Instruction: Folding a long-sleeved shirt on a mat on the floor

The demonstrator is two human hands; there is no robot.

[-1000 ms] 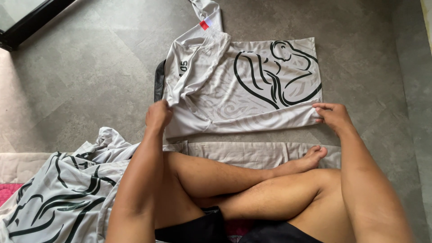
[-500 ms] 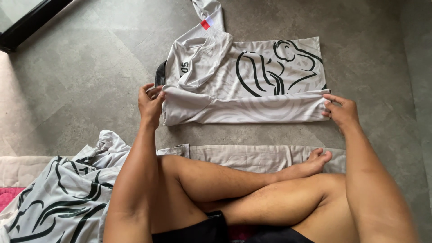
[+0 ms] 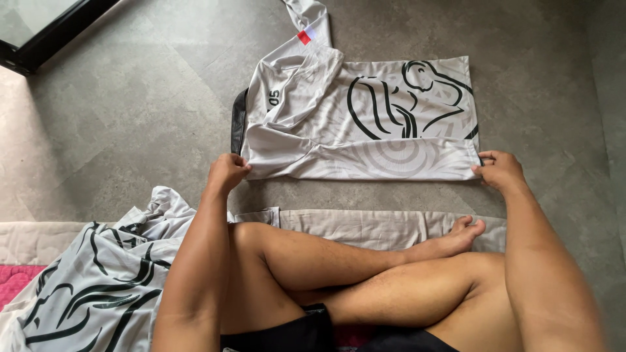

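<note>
A white jersey (image 3: 365,124) with black line art lies folded on the grey floor in front of me. Its near edge is doubled over into a band. My left hand (image 3: 227,172) pinches the near left corner of that fold. My right hand (image 3: 499,169) pinches the near right corner. One sleeve with a small red tag (image 3: 304,37) trails away at the far side. A black collar edge (image 3: 239,120) shows at the jersey's left end.
A second white garment with black stripes (image 3: 104,274) lies crumpled at my left knee. A beige cloth (image 3: 385,227) runs under my crossed legs. A pink mat edge (image 3: 13,280) shows at far left, and a dark-framed glass panel (image 3: 39,26) at top left.
Both hands have carried the jersey's near edge away from me and folded it over the body of the shirt. The hands now rest at the new fold's corners.
</note>
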